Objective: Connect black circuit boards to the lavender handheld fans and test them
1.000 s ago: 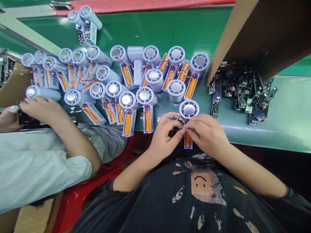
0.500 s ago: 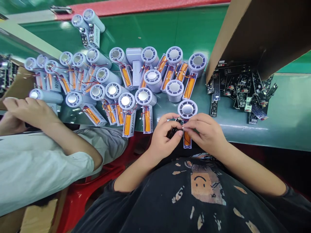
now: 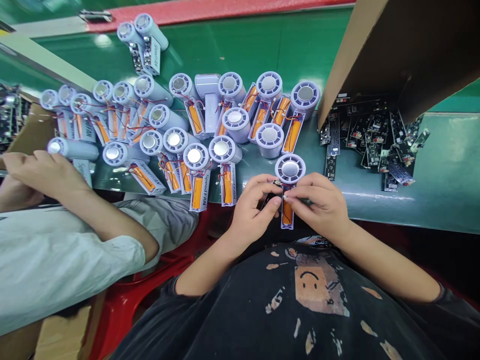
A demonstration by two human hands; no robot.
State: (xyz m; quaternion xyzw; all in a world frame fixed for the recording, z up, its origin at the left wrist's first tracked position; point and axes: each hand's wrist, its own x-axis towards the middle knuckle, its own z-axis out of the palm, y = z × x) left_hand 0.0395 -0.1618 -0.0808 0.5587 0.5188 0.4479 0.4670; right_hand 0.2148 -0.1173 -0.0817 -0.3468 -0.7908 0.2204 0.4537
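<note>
Head cam: right hand (image 3: 324,202) has its fingers pinched on a tiny white plug (image 3: 285,197), left hand (image 3: 249,212) is gripping a black circuit board (image 3: 268,197) just beside it. Lilac fan (image 3: 290,168) with an orange battery (image 3: 287,214) sits right by them, at the near edge of the desk (image 3: 431,170). More fans (image 3: 195,156) crowd leftward, loose boards (image 3: 373,142) piled rightward, back from that edge.

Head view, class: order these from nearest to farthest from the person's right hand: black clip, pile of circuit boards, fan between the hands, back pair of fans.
From the right hand:
1. Fan between the hands: by the fingertips.
2. Pile of circuit boards: to the right, farther back.
3. Back pair of fans: back left.
4. Black clip: farthest back left.
</note>
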